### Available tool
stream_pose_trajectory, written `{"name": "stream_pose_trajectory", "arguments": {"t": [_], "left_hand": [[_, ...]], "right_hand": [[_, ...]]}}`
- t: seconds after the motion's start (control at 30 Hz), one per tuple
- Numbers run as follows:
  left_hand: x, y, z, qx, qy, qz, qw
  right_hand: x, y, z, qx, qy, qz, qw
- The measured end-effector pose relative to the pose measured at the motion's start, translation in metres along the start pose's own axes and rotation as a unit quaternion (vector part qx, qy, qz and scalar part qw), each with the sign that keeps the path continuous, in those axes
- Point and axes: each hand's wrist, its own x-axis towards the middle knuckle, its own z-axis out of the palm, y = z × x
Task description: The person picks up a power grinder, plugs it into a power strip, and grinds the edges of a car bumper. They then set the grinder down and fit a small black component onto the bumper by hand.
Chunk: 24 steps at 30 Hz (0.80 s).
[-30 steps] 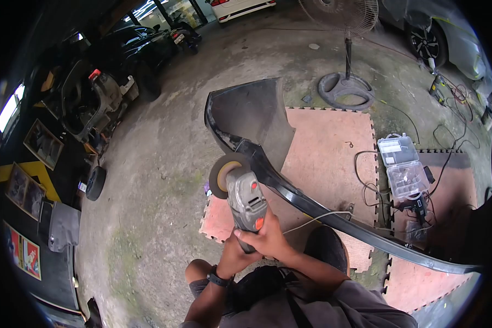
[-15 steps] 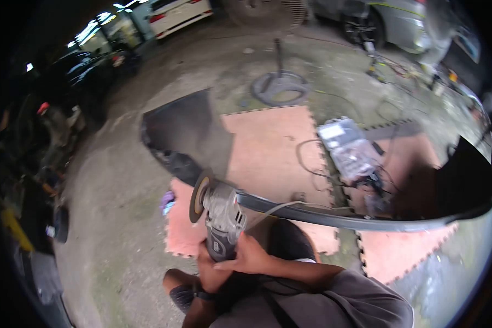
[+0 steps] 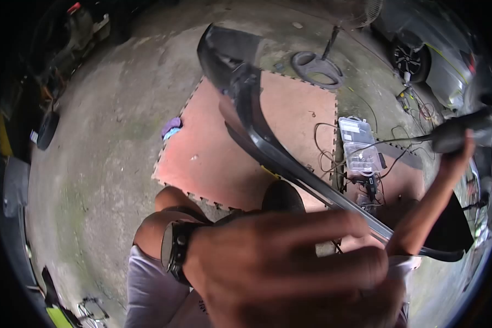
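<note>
My left hand [image 3: 279, 268], with a watch on its wrist, is very close to the camera and slightly blurred. Its fingers stretch to the right, spread, with nothing seen in them. Out at the far right, my right hand [image 3: 466, 148] is raised and grips the angle grinder [image 3: 458, 133]; a cord trails from the grinder to the left. The grinder's disc cannot be made out. A long black car bumper [image 3: 268, 145] lies diagonally in front of me, its near part partly hidden behind my left hand.
Pink foam mats [image 3: 197, 147] cover the concrete floor. A clear plastic organizer case [image 3: 361, 156] lies open beside a tangle of cables. Farther back stand a fan base [image 3: 317, 71] and a grey car [image 3: 443, 60]. A purple cloth [image 3: 171, 127] rests at the mat's left edge.
The angle grinder went from both hands in front of me to the right hand alone, far right. My left hand let go and rose near the camera. The bumper now appears more diagonal.
</note>
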Motion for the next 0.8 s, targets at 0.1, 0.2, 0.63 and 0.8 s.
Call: {"name": "stream_pose_trajectory", "arguments": {"t": [0.1, 0.2, 0.63, 0.8], "left_hand": [[-0.024, -0.006, -0.017, 0.016, -0.052, 0.041, 0.998], [-0.049, -0.033, -0.033, 0.127, -0.194, 0.086, 0.969], [-0.37, -0.073, -0.206, 0.44, -0.026, -0.492, 0.751], [-0.424, 0.007, -0.27, 0.462, 0.034, -0.544, 0.699]], "right_hand": [[0.115, -0.095, -0.077, 0.01, -0.104, -0.044, 0.994], [0.145, -0.178, -0.096, -0.113, 0.056, -0.13, 0.983], [0.07, 0.121, -0.344, 0.111, 0.167, 0.15, 0.968], [-0.015, 0.296, -0.429, 0.214, 0.345, 0.254, 0.878]]}}
